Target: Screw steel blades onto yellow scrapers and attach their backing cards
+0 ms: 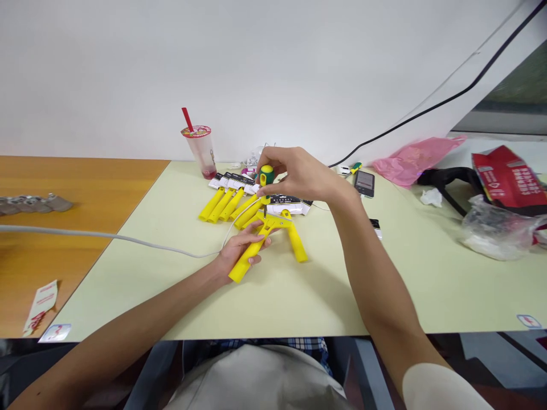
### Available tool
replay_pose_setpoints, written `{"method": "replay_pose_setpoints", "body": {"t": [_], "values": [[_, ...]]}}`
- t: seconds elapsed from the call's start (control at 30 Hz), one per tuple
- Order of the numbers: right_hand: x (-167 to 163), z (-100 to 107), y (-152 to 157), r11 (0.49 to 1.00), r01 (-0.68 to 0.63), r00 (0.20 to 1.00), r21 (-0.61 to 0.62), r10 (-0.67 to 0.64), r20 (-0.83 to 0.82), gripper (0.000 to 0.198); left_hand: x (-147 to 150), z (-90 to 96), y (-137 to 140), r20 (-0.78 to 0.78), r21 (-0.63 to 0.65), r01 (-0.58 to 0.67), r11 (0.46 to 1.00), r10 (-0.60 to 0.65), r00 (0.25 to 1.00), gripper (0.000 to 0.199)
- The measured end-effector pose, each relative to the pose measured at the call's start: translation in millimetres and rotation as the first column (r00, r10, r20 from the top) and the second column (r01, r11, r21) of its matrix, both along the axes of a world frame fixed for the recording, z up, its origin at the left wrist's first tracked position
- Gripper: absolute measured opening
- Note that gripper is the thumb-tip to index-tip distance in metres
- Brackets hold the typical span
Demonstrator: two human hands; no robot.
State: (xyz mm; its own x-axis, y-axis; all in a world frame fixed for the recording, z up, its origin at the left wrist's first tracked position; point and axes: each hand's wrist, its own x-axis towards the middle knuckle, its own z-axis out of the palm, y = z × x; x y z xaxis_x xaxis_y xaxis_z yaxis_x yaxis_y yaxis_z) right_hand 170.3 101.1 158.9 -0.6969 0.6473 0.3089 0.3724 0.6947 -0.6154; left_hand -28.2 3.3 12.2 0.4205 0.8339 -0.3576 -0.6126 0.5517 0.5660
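Observation:
My left hand [239,246] is wrapped around the yellow handle of a scraper [248,261], holding it slanted above the table. In my right hand [294,169] is a screwdriver [267,175] with a green and yellow handle, gripped from above and upright. Its shaft points down at the scraper's head, where the tip seems to touch; the exact contact is too small to make out. Just right of the head lies another yellow handle [297,244]. Behind my hands is a row of yellow scrapers [213,205] with black and white heads, partly hidden by my right hand.
A cup with a red straw [200,151] stands at the back. A white cable [149,246] crosses from the left to near my left hand. Rightward are a phone [364,183], a pink bag [412,162] and a clear plastic bag [498,230]. Grey pieces [34,203] lie far left.

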Motion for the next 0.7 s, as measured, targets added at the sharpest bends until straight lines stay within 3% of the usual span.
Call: {"method": "replay_pose_setpoints", "body": {"t": [0.33,0.57,0.7], "values": [[-4,-6,-5,0.987,0.109,0.993,0.12,-0.115,0.039,0.041,0,2.0,0,-0.026,0.052,-0.011,0.999,0.012,1.0,0.067],[-10,-15,-2,0.984,0.014,0.995,0.179,-0.032,0.098,0.014,2,0.5,2,-0.029,0.023,-0.039,0.999,0.04,0.999,0.054],[-5,-16,-2,0.993,-0.008,0.991,0.114,-0.007,0.133,0.024,3,-1.3,3,-0.026,0.0,-0.051,0.999,0.051,0.998,0.053]]}}
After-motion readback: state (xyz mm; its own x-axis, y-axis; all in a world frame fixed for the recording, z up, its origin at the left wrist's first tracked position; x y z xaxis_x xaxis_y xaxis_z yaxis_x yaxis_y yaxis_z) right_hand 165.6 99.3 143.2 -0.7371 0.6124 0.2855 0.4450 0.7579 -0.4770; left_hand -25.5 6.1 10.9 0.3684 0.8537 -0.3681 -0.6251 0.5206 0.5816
